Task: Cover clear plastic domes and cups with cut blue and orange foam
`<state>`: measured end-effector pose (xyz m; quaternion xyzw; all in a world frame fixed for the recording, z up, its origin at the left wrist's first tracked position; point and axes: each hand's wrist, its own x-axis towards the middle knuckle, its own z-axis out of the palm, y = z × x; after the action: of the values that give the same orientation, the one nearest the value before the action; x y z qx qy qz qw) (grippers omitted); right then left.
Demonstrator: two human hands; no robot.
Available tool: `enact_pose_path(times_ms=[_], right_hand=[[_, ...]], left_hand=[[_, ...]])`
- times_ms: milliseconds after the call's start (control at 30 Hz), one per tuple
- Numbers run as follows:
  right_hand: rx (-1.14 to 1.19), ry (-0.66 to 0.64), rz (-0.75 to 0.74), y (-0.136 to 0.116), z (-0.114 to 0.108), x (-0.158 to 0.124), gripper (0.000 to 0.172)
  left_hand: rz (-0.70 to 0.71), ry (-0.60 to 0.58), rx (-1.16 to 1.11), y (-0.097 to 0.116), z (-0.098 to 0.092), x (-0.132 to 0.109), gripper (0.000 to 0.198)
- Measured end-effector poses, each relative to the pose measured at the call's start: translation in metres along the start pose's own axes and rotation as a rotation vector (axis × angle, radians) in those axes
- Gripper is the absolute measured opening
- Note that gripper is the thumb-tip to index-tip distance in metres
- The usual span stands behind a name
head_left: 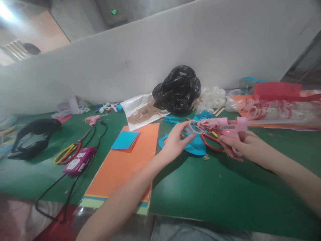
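Just right of centre in the head view, the right hand (238,144) is wrapped tight around the grip of a pink glue gun (223,125), its nozzle pointing to nine o'clock. The left hand (175,142) pinches a clear ring (194,129) between thumb and fingertips, at the nozzle. Both hover over blue paper (198,147) on the green table (213,187). At eight o'clock lies an orange sheet (122,164); at twelve, a black bag (178,87).
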<state>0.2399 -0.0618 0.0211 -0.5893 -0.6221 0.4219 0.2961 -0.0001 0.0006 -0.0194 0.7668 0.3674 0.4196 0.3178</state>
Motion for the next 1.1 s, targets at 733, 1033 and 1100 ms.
enact_pose_path(times_ms=[733,1033,1100], right_hand=[[-0.056,0.006,-0.009,-0.001,-0.001,-0.001,0.068],[-0.038,-0.002,-0.009,0.005,-0.002,0.002,0.069],[-0.033,-0.008,-0.023,0.005,-0.002,0.001,0.068]], left_hand=[[-0.008,0.009,0.001,0.006,-0.004,0.001,0.041],[-0.002,-0.004,0.015,0.006,-0.005,0.001,0.043],[-0.007,-0.007,0.018,0.006,-0.005,0.001,0.043]])
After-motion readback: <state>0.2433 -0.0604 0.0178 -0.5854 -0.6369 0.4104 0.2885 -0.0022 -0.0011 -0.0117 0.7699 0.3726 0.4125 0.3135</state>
